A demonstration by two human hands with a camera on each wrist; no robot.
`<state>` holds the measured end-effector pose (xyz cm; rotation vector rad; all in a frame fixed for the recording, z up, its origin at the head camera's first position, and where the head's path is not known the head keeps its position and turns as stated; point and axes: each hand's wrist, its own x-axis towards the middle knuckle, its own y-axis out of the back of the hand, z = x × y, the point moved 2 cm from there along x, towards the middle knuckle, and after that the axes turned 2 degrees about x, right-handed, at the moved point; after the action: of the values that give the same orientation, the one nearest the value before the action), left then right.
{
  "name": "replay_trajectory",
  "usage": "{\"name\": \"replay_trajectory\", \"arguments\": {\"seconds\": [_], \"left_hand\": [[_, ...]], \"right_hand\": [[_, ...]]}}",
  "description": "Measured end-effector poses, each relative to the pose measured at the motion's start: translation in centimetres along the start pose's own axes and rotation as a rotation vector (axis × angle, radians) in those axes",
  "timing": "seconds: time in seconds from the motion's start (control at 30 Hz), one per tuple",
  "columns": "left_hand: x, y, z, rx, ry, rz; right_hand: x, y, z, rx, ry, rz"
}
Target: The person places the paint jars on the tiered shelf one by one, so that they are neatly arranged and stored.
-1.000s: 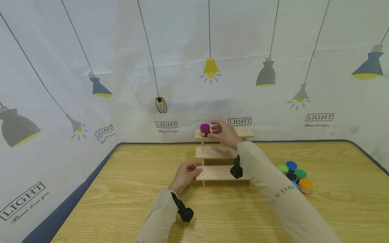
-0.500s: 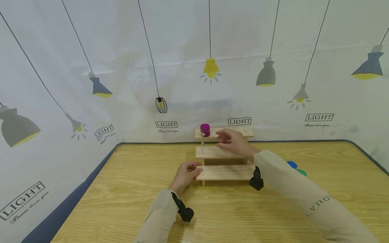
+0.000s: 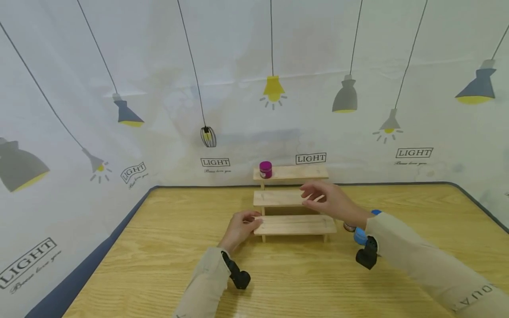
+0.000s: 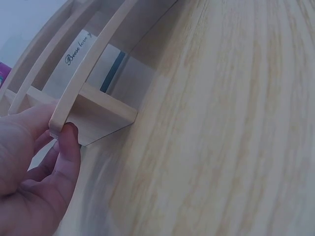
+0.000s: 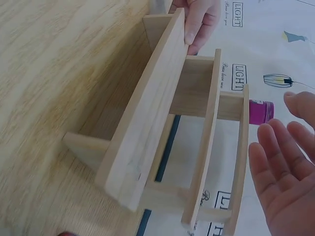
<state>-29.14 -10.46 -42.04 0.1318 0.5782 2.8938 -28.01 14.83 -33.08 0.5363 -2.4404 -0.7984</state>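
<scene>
A three-step wooden shelf [image 3: 294, 224] stands on the table near the back wall. On the left end of its top step sits a small purple jar [image 3: 265, 169], upright, also seen in the right wrist view as a magenta jar [image 5: 261, 112]. My left hand [image 3: 240, 230] grips the left end of the bottom step; in the left wrist view thumb and fingers [image 4: 69, 150] pinch the board's edge. My right hand [image 3: 332, 202] hovers over the right end of the middle step, holding nothing, its fingers loosely bent and apart from the thumb.
Right of the shelf, partly hidden by my right wrist and sleeve, stand paint jars; a light blue lid [image 3: 360, 236] and a darker blue lid [image 3: 376, 212] show. Behind the table [image 3: 191, 212] hangs a white wall cloth [image 3: 167, 110] printed with lamps.
My right hand has drawn away from the purple jar, moving right and toward me, leaving it on the top step. My left hand keeps its hold on the shelf.
</scene>
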Motion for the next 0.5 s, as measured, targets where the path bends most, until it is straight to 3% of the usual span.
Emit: {"name": "replay_trajectory", "arguments": {"seconds": [0.23, 0.5], "left_hand": [[0.1, 0.0, 0.0, -0.002, -0.007, -0.003], [0.1, -0.1, -0.1, 0.002, 0.028, -0.016]], "right_hand": [[-2.0, 1.4, 0.7, 0.0, -0.033, -0.018], [-4.5, 3.9, 1.7, -0.056, -0.097, 0.068]]}}
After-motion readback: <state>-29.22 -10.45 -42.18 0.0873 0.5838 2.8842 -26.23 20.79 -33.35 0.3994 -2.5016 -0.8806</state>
